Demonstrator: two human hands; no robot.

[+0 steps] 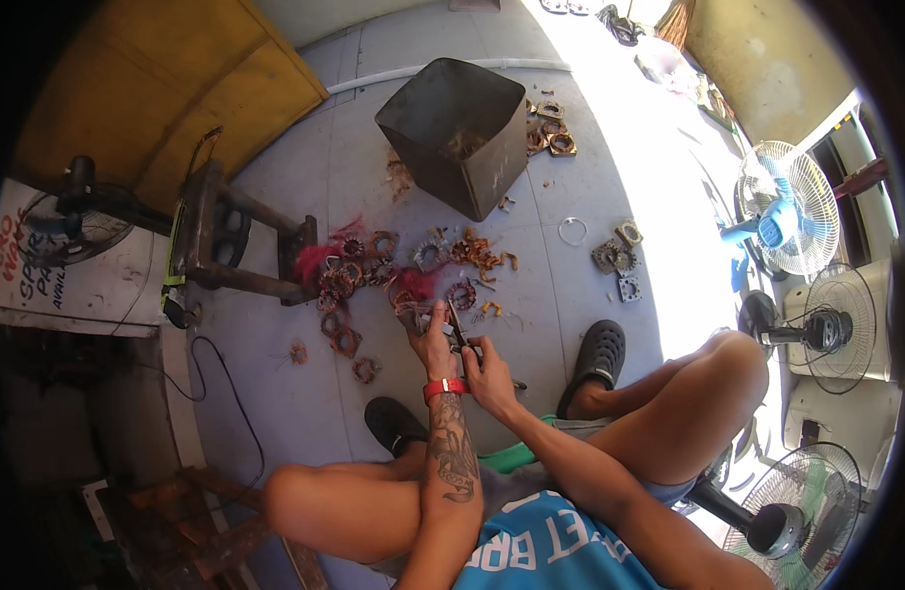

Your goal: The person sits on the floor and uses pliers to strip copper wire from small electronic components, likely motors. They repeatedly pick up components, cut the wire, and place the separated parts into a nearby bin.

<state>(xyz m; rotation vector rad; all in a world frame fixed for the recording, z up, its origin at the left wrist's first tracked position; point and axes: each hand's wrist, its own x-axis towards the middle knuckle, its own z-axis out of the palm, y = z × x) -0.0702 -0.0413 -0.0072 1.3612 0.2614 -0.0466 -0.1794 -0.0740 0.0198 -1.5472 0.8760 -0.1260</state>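
Observation:
My left hand (432,346), with a red watch on its wrist, is closed around a small fan-motor stator (407,301) with copper windings, partly hidden by the fingers. Beside it, my right hand (488,376) grips a dark, pliers-like hand tool (454,320). Its narrow tip points away from me along the left fingers; whether its jaws are parted is too small to tell. Just beyond both hands lies a pile of copper-wound stators (342,275) with tangled red wire (420,282). Yellowish-orange pieces (480,253) are scattered to the right of it.
A dark square bin (451,147) stands tilted-looking beyond the pile. More metal motor parts (618,258) lie to the right. At left are a wooden stool frame (205,231) and a dark cable (238,403). Several fans (785,208) line the right side. My sandals (594,362) flank the work.

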